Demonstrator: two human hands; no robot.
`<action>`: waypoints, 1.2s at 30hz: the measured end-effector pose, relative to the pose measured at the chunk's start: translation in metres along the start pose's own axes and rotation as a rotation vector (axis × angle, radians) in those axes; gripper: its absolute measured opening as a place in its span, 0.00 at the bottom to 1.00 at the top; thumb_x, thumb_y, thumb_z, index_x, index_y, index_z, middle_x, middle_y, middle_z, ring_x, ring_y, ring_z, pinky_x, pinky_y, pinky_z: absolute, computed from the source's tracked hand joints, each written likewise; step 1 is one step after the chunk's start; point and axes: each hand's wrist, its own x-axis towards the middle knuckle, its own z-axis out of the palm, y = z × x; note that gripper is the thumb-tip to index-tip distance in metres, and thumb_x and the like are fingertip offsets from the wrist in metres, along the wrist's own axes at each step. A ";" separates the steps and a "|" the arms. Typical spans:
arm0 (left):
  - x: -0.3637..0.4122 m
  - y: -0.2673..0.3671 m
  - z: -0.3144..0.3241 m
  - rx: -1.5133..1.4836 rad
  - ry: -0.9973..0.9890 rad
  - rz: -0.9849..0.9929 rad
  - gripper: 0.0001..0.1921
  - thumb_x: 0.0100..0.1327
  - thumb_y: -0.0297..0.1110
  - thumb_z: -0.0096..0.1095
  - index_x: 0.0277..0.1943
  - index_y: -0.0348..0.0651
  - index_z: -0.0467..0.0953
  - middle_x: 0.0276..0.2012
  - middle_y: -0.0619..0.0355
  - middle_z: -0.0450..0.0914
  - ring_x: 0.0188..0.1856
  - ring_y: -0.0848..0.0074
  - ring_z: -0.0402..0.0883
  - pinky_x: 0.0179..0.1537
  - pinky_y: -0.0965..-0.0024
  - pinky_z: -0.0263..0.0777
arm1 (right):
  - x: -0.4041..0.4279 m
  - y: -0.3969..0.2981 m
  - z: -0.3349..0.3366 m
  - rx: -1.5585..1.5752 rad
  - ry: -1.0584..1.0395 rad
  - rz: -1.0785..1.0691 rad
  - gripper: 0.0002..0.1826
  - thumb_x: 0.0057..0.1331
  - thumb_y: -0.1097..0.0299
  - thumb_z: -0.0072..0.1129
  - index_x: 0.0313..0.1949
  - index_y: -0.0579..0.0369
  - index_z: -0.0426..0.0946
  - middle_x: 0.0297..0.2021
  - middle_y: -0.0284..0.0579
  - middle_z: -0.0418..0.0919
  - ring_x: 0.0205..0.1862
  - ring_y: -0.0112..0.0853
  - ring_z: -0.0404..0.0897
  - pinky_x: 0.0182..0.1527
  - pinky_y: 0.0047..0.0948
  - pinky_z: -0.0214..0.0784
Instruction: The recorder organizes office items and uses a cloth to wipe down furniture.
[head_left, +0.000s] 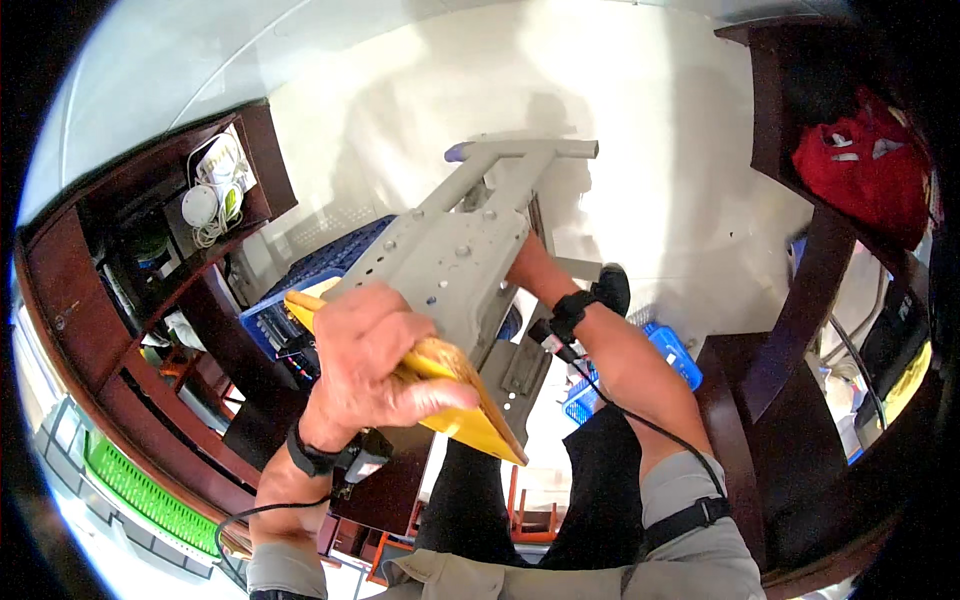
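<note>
My left hand (367, 352) grips the edge of a yellow board (472, 431), thumb along the near side. Its worn rim shows bare wood. Beyond the board extends a grey metal frame (457, 255), perhaps part of a school desk or chair, with a wide plate that has holes and bolt heads. Two tubes run from the plate to a crossbar (540, 148), which has a purple cap at one end. My right hand (527, 259) reaches behind the plate's right side. Its fingers are hidden there, so its hold cannot be made out.
Dark wooden shelving (217, 322) stands at left, holding a white corded device (201, 206). Blue plastic baskets (671, 352) lie by my right forearm and behind the frame. Another dark wooden unit (795, 420) with red cloth (862, 172) rises at right. A green basket (150, 491) sits lower left.
</note>
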 end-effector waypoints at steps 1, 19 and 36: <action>-0.003 0.001 -0.002 0.009 0.001 -0.005 0.30 0.37 0.62 0.75 0.25 0.41 0.73 0.16 0.58 0.67 0.18 0.67 0.69 0.19 0.67 0.60 | -0.002 -0.001 0.008 0.007 -0.001 -0.008 0.19 0.58 0.68 0.60 0.48 0.61 0.74 0.46 0.65 0.75 0.49 0.56 0.76 0.52 0.47 0.71; -0.006 0.033 0.007 -0.021 0.035 -0.015 0.23 0.41 0.54 0.75 0.24 0.41 0.76 0.18 0.57 0.71 0.22 0.64 0.73 0.24 0.65 0.66 | -0.016 -0.155 -0.222 0.317 0.202 0.616 0.28 0.57 0.74 0.62 0.59 0.56 0.71 0.50 0.45 0.78 0.52 0.28 0.75 0.52 0.28 0.70; 0.010 0.071 0.048 -0.054 0.032 0.086 0.19 0.41 0.49 0.75 0.21 0.44 0.74 0.19 0.59 0.71 0.23 0.66 0.75 0.24 0.65 0.67 | -0.107 -0.084 -0.194 0.076 -0.110 0.877 0.27 0.54 0.66 0.64 0.54 0.56 0.74 0.44 0.54 0.81 0.46 0.39 0.81 0.49 0.34 0.72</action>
